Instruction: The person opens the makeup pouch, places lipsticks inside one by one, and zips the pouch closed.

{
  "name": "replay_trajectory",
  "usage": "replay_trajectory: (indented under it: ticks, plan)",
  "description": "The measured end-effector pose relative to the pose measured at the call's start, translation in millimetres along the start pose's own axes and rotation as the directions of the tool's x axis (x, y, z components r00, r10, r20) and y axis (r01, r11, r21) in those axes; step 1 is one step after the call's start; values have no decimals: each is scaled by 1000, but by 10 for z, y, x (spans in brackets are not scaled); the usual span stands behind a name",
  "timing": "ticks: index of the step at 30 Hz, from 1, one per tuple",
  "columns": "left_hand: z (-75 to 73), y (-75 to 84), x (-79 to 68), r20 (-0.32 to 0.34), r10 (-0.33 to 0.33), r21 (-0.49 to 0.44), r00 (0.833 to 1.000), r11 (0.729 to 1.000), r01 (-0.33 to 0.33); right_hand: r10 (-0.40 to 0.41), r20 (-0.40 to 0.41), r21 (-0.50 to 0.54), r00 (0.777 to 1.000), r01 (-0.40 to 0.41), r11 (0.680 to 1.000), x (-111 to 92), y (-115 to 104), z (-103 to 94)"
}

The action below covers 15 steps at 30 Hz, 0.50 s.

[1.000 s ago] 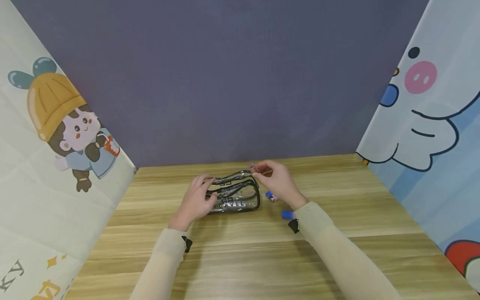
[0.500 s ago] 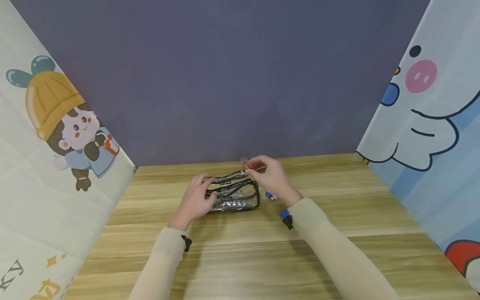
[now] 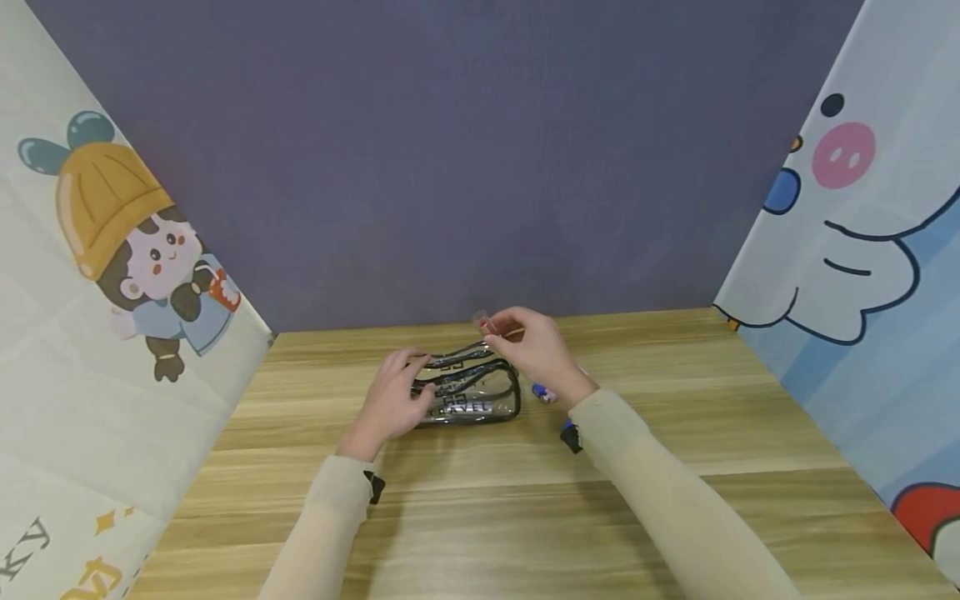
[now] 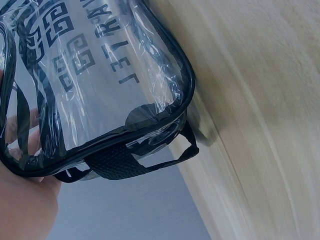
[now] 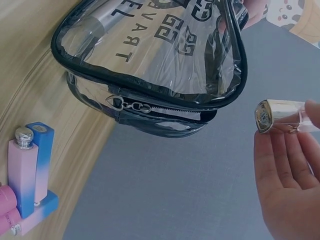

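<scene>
A clear toiletry pouch point(image 3: 480, 393) with black piping and printed lettering stands on the table. My left hand point(image 3: 386, 407) holds it at its left end; through the plastic, a few fingers point(image 4: 31, 140) show in the left wrist view. My right hand point(image 3: 546, 352) is above the pouch's far right corner, apart from it. Between thumb and fingers it pinches a small clear lipstick tube point(image 5: 282, 114) with a shiny metallic end, reddish in the head view. The pouch's zipper point(image 5: 170, 111) is partly open in the right wrist view.
Pink-and-blue boxy tubes point(image 5: 22, 172) and round pink ones point(image 5: 7, 205) lie on the wooden table point(image 3: 465, 517) right of the pouch. A dark wall point(image 3: 487, 167) rises at the back, with printed curtains point(image 3: 847, 250) at both sides.
My right hand has moved left and slightly away from me with the lipstick tube, over the pouch's far edge. My left hand and the pouch have stayed in place.
</scene>
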State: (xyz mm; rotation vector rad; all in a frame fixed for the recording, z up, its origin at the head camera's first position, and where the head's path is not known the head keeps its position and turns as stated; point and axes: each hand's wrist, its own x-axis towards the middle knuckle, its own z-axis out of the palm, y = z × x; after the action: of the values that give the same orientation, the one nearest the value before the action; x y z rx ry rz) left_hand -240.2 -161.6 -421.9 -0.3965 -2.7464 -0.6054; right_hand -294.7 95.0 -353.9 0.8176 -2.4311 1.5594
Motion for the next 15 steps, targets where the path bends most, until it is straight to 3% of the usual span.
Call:
replay_trajectory:
  ticks: [15]
  plan:
    - [-8,10,-2,-12,6,-12,1000,1000,-6,35,39,14,999,-36,999,76,37,135]
